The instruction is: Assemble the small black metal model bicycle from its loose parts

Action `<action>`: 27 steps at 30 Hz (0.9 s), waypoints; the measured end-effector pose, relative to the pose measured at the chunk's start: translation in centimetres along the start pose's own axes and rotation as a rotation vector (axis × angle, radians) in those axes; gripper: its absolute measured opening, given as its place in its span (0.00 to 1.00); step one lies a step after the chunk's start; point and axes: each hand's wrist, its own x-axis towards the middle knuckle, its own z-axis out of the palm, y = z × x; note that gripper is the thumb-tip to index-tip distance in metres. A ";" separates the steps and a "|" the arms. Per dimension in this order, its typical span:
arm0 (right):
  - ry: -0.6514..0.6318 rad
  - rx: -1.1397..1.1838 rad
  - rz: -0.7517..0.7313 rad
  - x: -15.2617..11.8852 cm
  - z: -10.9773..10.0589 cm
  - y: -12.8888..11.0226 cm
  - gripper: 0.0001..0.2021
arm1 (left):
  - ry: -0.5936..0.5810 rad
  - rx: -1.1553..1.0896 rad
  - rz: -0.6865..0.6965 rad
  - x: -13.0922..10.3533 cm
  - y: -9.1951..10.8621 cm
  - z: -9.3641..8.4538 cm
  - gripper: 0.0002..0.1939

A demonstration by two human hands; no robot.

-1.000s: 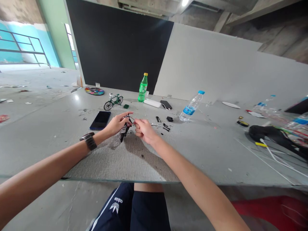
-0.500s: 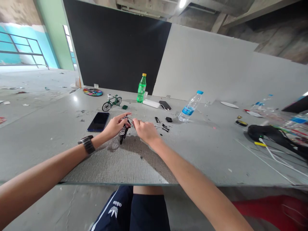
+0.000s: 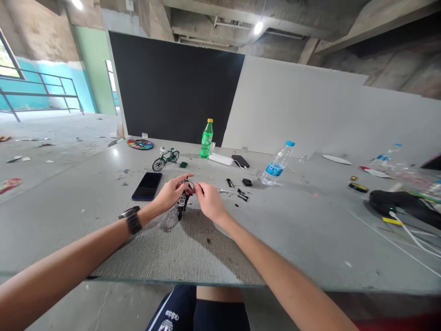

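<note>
A small black model bicycle (image 3: pixel 181 204) stands upright on the table, its rear end facing me. My left hand (image 3: pixel 172 191) is closed around its upper front part, with the index finger stretched over the top. Close on the right, my right hand (image 3: pixel 208 198) pinches thumb and fingers together at the bicycle's front. A thin, pale, curved piece shows between the two hands, too small to name. My fingers hide most of the bicycle's front. Small black loose parts (image 3: pixel 242 196) lie to the right of my right hand.
A green model bicycle (image 3: pixel 166 158) and a phone (image 3: pixel 147 186) are on the left. Behind stand a green bottle (image 3: pixel 206 139), a white power bank (image 3: pixel 221 159) and a second phone (image 3: pixel 240 161). A water bottle (image 3: pixel 277 164) leans right; cables (image 3: pixel 409 230) lie far right.
The camera view has tilted up, so everything sits lower in the picture. My right hand has shifted slightly at the bicycle's front; my left hand keeps its hold.
</note>
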 end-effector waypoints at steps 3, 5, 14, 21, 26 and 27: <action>-0.010 0.306 0.193 0.1 0.4 -0.2 0.17 | -0.004 0.016 0.004 0.1 -0.1 0.0 0.26; -0.054 0.561 0.375 0.1 0.5 -0.5 0.16 | -0.003 0.032 0.011 0.1 -0.1 0.0 0.26; -0.141 0.947 0.608 0.3 -0.4 -0.9 0.10 | -0.004 0.076 0.023 0.3 -0.1 0.1 0.25; -0.084 0.602 0.365 0.7 -1.6 1.0 0.21 | -0.074 -0.080 -0.021 0.0 0.8 -0.7 0.28; 0.057 0.375 0.146 0.9 -2.3 1.7 0.24 | -0.306 -0.552 -0.155 -0.7 1.7 -2.0 0.39; 0.039 0.365 0.119 0.8 -2.4 1.6 0.23 | -0.332 -0.607 -0.170 -0.8 1.8 -2.2 0.39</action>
